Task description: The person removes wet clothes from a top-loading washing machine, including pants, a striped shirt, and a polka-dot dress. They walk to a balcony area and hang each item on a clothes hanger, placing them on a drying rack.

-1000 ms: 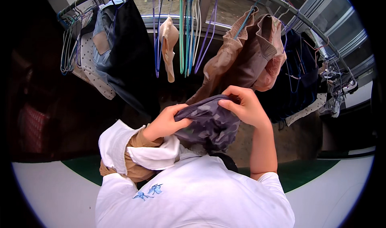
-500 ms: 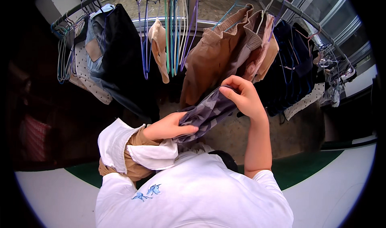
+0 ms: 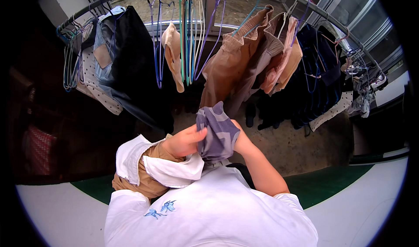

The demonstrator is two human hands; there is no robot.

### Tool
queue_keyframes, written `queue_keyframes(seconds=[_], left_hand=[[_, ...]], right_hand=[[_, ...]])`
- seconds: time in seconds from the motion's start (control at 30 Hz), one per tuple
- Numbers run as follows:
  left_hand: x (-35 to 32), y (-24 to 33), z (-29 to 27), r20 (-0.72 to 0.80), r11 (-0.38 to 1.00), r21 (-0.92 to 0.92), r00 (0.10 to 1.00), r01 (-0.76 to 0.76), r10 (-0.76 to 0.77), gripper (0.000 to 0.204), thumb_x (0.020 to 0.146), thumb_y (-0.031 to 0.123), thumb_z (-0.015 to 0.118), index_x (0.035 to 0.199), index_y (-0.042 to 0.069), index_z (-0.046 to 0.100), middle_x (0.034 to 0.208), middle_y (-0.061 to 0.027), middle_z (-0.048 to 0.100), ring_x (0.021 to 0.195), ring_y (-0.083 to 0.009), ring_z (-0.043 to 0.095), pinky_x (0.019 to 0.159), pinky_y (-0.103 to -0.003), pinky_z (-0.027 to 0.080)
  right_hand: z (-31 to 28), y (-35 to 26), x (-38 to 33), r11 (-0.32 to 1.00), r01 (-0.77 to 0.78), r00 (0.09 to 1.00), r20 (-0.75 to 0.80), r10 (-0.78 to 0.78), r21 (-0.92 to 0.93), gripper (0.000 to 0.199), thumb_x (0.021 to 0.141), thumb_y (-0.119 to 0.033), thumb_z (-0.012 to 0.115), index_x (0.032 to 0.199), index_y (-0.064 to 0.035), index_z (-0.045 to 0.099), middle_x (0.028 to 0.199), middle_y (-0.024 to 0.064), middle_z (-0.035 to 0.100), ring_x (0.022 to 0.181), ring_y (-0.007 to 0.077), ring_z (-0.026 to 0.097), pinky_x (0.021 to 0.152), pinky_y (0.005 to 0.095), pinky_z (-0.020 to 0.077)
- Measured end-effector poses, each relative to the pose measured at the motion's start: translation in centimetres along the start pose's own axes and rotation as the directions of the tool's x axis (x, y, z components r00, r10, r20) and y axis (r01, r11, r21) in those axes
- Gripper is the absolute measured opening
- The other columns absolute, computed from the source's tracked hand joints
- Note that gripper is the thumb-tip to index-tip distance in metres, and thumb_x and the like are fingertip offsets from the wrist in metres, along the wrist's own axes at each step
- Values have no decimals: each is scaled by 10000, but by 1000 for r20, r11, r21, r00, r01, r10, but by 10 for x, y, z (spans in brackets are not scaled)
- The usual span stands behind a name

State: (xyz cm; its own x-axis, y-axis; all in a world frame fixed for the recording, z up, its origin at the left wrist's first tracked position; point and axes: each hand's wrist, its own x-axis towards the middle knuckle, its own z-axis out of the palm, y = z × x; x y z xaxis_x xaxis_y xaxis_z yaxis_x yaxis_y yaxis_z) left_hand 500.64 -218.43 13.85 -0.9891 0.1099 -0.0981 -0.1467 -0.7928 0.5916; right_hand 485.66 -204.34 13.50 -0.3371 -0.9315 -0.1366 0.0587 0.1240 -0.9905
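A purple-grey patterned garment [image 3: 217,133] is bunched up between my two hands in front of my chest. Its exact kind cannot be made out. My left hand [image 3: 185,141] grips its left edge, thumb lying on the cloth. The fingers of my right hand [image 3: 239,139] vanish behind or inside the cloth on the other side, so their grip is hidden. Draped over my left forearm are a white garment [image 3: 174,170] and a tan garment [image 3: 144,179].
A curved metal rail [image 3: 89,6] spans the far side. From it hang black trousers [image 3: 133,51], several bare hangers [image 3: 190,37], brown trousers [image 3: 227,68], a pink garment [image 3: 279,68] and dark garments [image 3: 318,77]. A red checked cloth [image 3: 40,146] shows at the left.
My right hand has come down and inward from the garment's raised far end, its fingers passing out of sight behind the cloth. The garment went from stretched out diagonally to bunched upright.
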Motion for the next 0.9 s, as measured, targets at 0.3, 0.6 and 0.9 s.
queue_keyframes(seconds=[0.3,0.6,0.9], left_hand=[[-17,-1,-5,108,998,66,994,-12,5,568,1028,251,502,1497,44,256,1464,-74,398,1330,-208,411,1122,-387,321],[-32,21,-3,-159,975,113,965,-193,209,424,1041,257,473,1387,12,453,1324,-78,557,1210,-196,530,1051,-355,405],[-5,3,-3,208,355,780,749,-515,629,660,793,335,804,1298,26,512,1192,-113,602,1133,-246,572,993,-346,435]], right_hand=[[-1,7,-3,691,147,952,-88,-292,-707,325,866,-140,629,1155,11,631,1098,134,681,1035,265,636,875,318,478],[-44,-40,-23,980,-6,1000,8,5,199,393,936,-151,598,1281,33,561,1208,66,626,1082,153,587,994,301,440],[-60,-171,-74,491,768,595,-178,-783,410,492,961,-136,546,1399,41,411,1416,225,450,1317,336,454,1118,514,329]])
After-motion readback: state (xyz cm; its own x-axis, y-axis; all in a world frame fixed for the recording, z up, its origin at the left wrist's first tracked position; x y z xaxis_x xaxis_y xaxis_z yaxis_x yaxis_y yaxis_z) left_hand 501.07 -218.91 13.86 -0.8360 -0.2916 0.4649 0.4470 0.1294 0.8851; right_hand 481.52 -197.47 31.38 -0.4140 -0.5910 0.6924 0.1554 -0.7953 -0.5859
